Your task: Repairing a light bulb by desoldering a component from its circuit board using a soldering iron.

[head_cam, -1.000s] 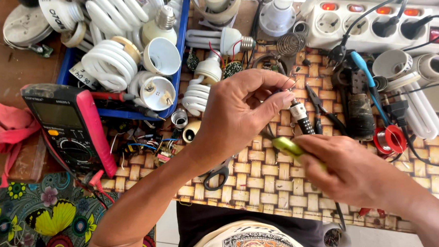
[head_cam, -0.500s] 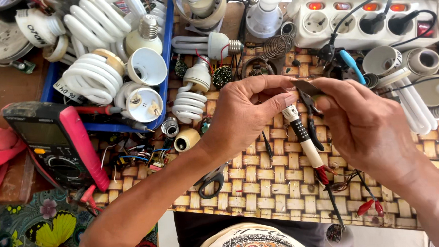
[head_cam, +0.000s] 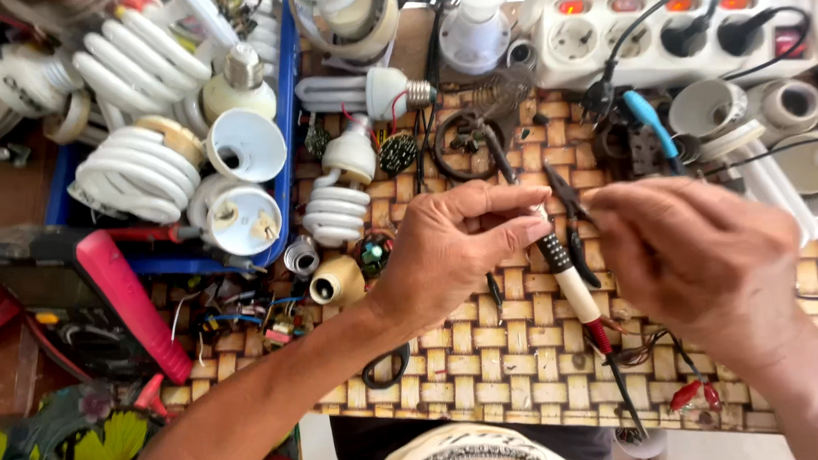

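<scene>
Above a cluttered woven worktop (head_cam: 489, 383), the left hand (head_cam: 456, 246) pinches its fingers on a soldering iron (head_cam: 567, 278), steadying it while the right hand's (head_cam: 695, 254) fingers close at its tip.

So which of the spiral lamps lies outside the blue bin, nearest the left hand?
The small white spiral lamp on the woven mat, just left of the left hand; the bigger spirals sit inside the blue bin.

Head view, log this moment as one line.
left hand: pinching cream-handled soldering iron | right hand: meeting it, contents hidden | surface: woven mat
</scene>
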